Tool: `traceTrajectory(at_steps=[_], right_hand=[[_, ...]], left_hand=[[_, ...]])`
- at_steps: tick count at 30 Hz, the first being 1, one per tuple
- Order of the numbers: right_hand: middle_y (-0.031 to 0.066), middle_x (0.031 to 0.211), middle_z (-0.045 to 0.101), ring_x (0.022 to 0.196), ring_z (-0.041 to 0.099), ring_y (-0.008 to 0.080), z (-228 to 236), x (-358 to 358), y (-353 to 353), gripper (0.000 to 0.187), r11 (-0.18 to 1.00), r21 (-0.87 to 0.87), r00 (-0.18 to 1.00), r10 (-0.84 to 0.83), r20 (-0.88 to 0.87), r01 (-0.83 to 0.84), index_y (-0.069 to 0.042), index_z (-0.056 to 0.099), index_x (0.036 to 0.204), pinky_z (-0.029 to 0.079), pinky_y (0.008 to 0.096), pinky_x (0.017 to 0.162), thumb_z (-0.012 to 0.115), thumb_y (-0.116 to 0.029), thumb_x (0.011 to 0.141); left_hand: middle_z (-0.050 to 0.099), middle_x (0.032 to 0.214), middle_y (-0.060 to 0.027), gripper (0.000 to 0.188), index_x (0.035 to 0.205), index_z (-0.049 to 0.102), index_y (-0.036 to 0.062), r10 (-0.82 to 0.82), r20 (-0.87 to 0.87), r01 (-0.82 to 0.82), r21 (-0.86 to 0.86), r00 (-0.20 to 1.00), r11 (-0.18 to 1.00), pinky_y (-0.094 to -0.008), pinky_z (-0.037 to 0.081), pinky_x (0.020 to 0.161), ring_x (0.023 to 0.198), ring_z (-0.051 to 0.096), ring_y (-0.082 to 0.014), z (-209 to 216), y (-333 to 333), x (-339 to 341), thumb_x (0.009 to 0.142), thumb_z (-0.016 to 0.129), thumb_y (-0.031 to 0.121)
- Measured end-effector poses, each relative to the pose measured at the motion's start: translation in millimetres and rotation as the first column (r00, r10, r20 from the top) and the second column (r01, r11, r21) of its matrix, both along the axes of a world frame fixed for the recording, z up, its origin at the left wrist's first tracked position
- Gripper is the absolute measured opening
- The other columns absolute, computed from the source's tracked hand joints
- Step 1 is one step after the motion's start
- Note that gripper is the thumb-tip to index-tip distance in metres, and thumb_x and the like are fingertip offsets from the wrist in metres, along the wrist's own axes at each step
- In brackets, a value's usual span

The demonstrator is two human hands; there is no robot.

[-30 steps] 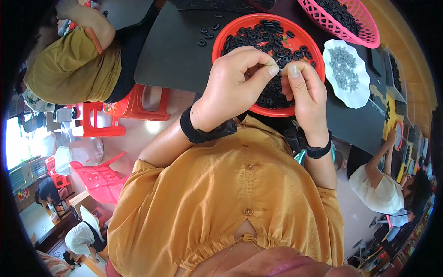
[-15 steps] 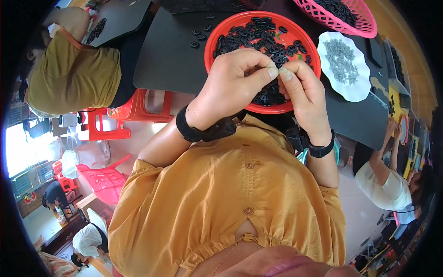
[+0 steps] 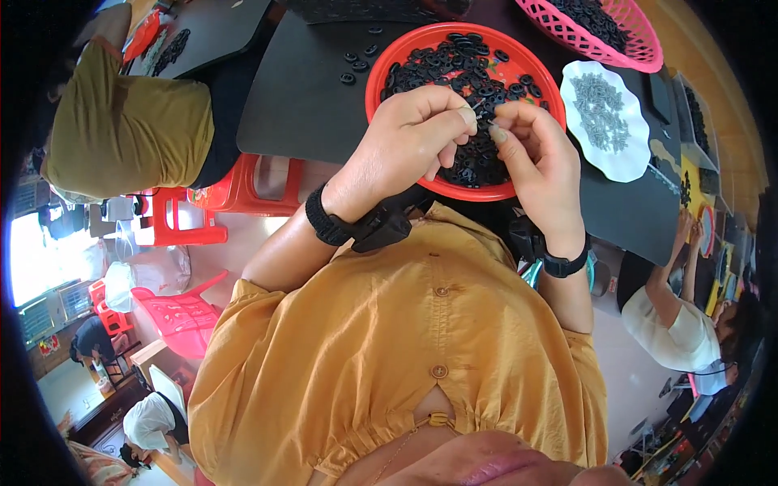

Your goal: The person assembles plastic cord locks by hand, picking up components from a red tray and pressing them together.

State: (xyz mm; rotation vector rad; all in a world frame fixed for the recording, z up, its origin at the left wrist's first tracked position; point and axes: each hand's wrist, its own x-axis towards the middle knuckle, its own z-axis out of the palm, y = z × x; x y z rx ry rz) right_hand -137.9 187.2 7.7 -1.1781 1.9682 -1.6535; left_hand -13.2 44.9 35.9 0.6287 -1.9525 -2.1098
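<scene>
Above a round red tray (image 3: 375, 95) heaped with small black oval pieces (image 3: 478, 172), both my hands are raised close together. My left hand (image 3: 417, 134) is closed in a pinch, and a tiny thin thing shows at its fingertips, too small to name. Just to its right, my right hand (image 3: 539, 158) pinches thumb against fingers; a tiny pale bit shows there, too small to make out. A narrow gap separates the two sets of fingertips. Part of the heap lies hidden behind my hands.
Right of the tray stands a white wavy-edged dish (image 3: 634, 154) of small greyish see-through pieces. A pink basket (image 3: 652, 50) of black pieces is at the far right. Several loose black pieces (image 3: 348, 78) lie on the dark table (image 3: 284, 121). People sit at left (image 3: 130, 134) and right (image 3: 668, 324).
My fingertips, touching before, have come slightly apart. My left hand has turned a little, with its lower fingers now showing. The view has shifted slightly.
</scene>
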Motion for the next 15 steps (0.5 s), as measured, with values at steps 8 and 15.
traceTrajectory(at_steps=[8, 15], right_hand=[[0.0027, 0.086, 0.064, 0.072, 0.059, 0.0073, 3, 7, 0, 0.015, 0.977, -0.152, 0.941, 0.187, 0.281, -0.149, 0.001, 0.063, 0.103, 0.050, 0.0206, 0.066, 0.064, -0.002, 0.089], [0.0031, 0.083, 0.063, 0.069, 0.058, 0.0073, 7, -1, 3, 0.012, 0.981, -0.192, 0.921, 0.078, 0.381, -0.004, 0.001, 0.064, 0.100, 0.050, 0.0209, 0.063, 0.063, -0.007, 0.091]], left_hand=[[0.056, 0.067, -0.0005, 0.019, 0.092, 0.062, 0.0032, -0.118, 0.038, 0.119, -0.028, 0.992, 0.992, -0.0187, 0.036, 0.043, 0.051, 0.048, -0.0042, 3, 1, 2, 0.095, 0.055, 0.021], [0.067, 0.081, -0.0135, 0.019, 0.097, 0.067, 0.0010, -0.134, -0.022, 0.038, -0.900, 0.991, 0.433, -0.0315, 0.051, 0.063, 0.065, 0.064, -0.0232, 1, -55, -39, 0.085, 0.062, 0.015]])
